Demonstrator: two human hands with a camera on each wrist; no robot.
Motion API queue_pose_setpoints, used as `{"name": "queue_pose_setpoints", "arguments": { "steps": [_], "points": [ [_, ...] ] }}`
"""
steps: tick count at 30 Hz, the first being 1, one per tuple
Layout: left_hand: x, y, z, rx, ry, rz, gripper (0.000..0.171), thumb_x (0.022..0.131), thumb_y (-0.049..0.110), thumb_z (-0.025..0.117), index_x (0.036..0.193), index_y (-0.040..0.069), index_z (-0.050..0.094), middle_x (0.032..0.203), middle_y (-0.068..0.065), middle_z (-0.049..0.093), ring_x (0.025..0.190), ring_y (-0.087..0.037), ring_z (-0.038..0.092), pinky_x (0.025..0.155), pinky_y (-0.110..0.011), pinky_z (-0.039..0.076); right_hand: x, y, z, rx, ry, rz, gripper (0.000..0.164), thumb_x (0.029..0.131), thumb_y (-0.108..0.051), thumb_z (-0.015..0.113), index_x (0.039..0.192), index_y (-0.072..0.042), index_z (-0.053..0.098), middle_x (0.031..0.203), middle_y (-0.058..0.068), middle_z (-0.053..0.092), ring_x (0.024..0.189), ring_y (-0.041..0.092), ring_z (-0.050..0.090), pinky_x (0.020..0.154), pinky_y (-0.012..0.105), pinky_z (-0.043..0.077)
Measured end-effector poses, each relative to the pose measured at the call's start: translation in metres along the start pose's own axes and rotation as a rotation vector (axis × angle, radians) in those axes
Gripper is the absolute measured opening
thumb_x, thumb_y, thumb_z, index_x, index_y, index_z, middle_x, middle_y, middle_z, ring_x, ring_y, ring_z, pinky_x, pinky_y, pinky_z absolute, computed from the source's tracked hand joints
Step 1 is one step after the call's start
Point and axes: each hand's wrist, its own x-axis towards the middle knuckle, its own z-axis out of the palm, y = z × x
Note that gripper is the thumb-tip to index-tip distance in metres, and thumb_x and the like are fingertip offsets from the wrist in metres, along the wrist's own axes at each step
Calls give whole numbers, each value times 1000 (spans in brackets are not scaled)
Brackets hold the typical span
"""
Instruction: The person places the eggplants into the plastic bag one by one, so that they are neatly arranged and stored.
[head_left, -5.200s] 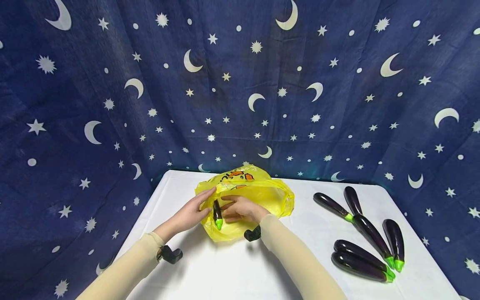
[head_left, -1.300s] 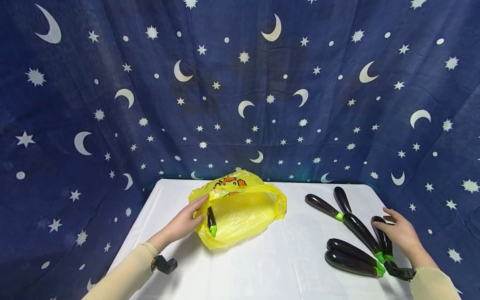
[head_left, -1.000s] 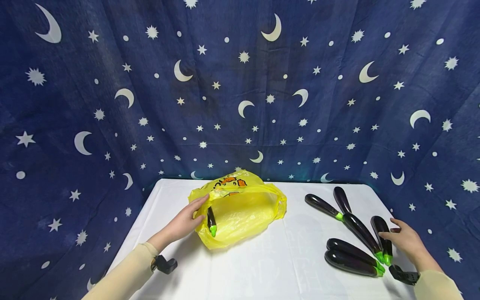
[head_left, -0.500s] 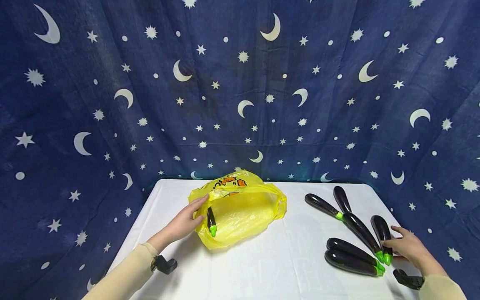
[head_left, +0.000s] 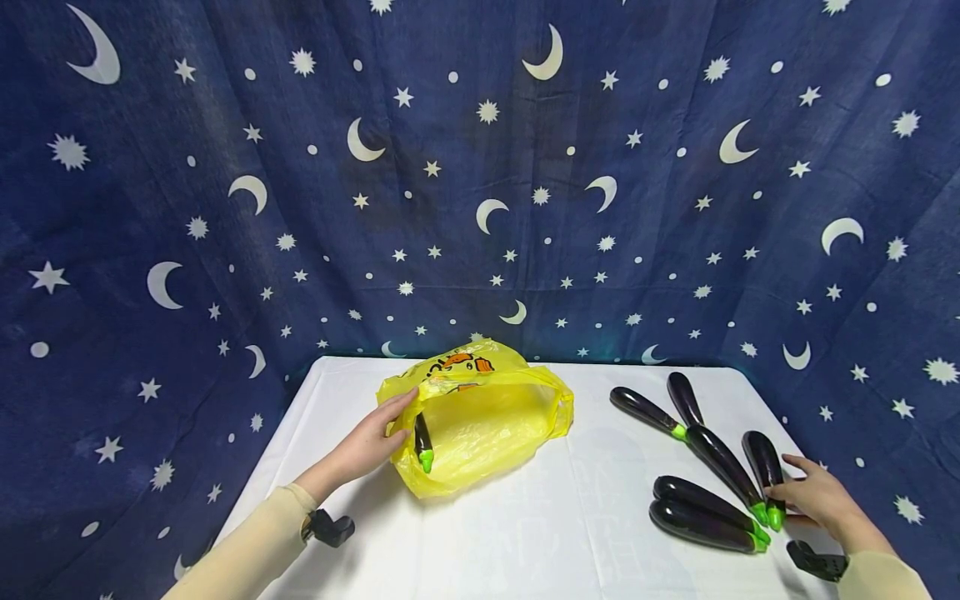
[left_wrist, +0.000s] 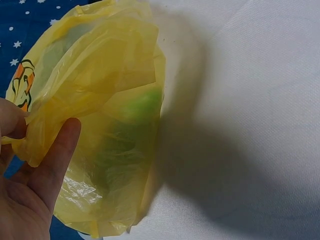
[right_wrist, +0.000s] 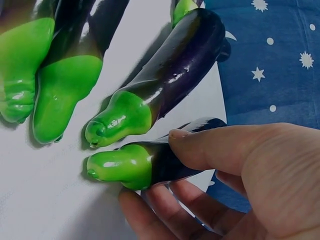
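My left hand [head_left: 369, 439] pinches the left side of the mouth of a yellow plastic bag [head_left: 495, 425], which lies with its opening towards me. In the left wrist view, the bag's thin film [left_wrist: 115, 65] runs between thumb and fingers. An eggplant [head_left: 422, 435] with a bright green stem end lies inside, at the bag's left. At the table's right side my right hand [head_left: 821, 497] grips another dark, glossy eggplant [head_left: 761, 454] near its green cap. The right wrist view has the thumb over this eggplant [right_wrist: 165, 162] and the fingers along its other side.
Just left of the gripped eggplant, another eggplant [head_left: 722, 464] lies slanted. Two more lie behind it, one eggplant [head_left: 645, 408] pointing left. In front rests a close pair of eggplants [head_left: 701, 527]. A starry blue curtain [head_left: 480, 150] rises behind the white-covered table [head_left: 570, 550].
From inside the bag, my right hand has moved to the eggplants at the right. It has slid down along one and taken hold near its green end. The left hand stays at the bag.
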Motion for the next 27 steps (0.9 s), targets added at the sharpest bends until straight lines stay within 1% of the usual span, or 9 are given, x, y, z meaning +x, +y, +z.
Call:
{"name": "queue_pose_setpoints", "arguments": {
  "steps": [7, 12, 16, 23, 27],
  "points": [
    [0, -2, 0, 11, 7, 21, 67, 101, 8, 62, 161, 12, 32, 162, -13, 35, 149, -32, 32, 120, -51, 29, 0, 0, 1, 4, 9, 6, 100, 86, -12, 75, 150, 20, 5, 122, 53, 38, 106, 62, 56, 76, 52, 61],
    [0, -3, 0, 12, 8, 31, 67, 101, 8, 62, 161, 11, 32, 162, -13, 35, 149, -32, 32, 119, -51, 29, 2, 1, 1, 10, 8, 7, 100, 87, -10, 74, 152, 17, 3, 124, 53, 37, 108, 63, 54, 77, 53, 61],
    [0, -3, 0, 11, 7, 32, 68, 101, 8, 62, 162, 12, 32, 163, -12, 35, 149, -31, 32, 119, -51, 29, 4, 3, 1, 17, 3, 6, 101, 86, -9, 74, 153, 15, 2, 122, 52, 39, 107, 62, 55, 76, 53, 61],
    [0, -3, 0, 11, 5, 29, 68, 101, 8, 62, 162, 13, 31, 163, -11, 35, 150, -31, 31, 119, -52, 28, 6, 2, 2, 28, 14, 8, 100, 83, -8, 72, 153, 15, 6, 118, 49, 45, 100, 54, 60, 73, 51, 61],
    [0, -4, 1, 12, 14, 34, 68, 101, 8, 62, 162, 12, 32, 163, -13, 35, 149, -32, 32, 119, -52, 29, 4, 0, 3, 30, 22, -11, 96, 84, -5, 69, 153, 16, 5, 115, 49, 45, 90, 44, 65, 70, 50, 62]
  ]
}}
